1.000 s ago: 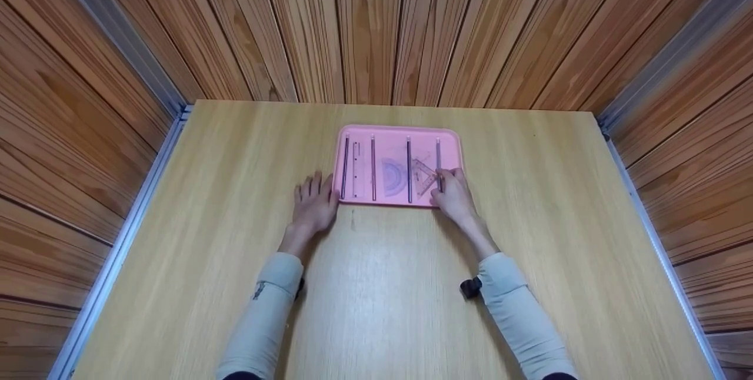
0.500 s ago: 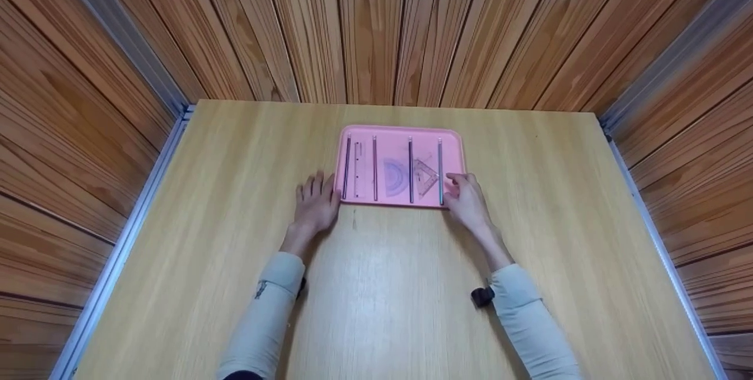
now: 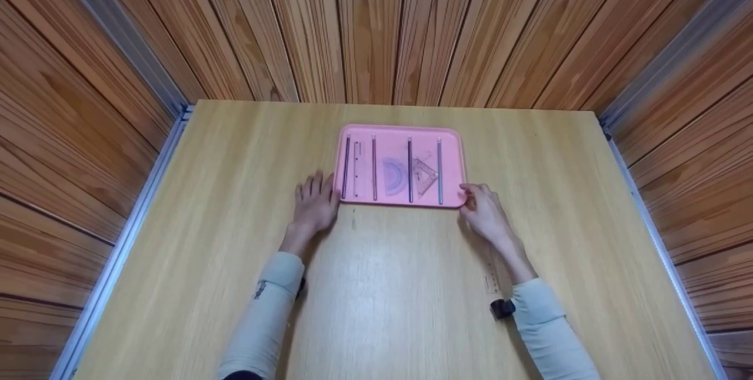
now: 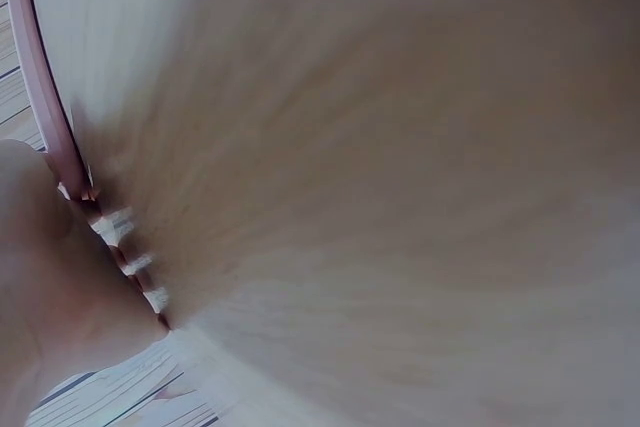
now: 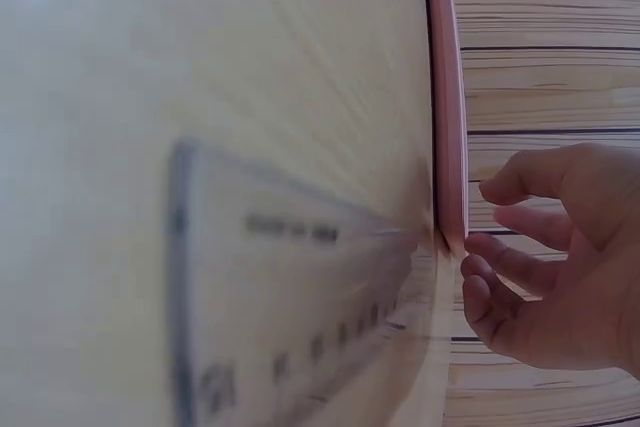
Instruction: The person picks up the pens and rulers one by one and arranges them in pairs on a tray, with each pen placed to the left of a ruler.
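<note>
A pink tray lies on the table. Inside are several pencils, including a teal-toned pencil at the right, a clear ruler, a protractor and a clear set square. My left hand rests flat on the table with its fingers spread, its thumb side against the tray's near left corner. At the near right corner is my right hand, fingers loosely bent around the rim with nothing pinched. Another clear ruler lies on the table, partly under my right wrist.
The wooden table extends around the tray on every side. Wood-grain panels rise behind it and at both sides, with metal rails along the left and right edges.
My right hand has let go of the teal-toned pencil and moved right and nearer, to the tray's corner. The ruler under my right wrist has come into sight. My left hand stays put.
</note>
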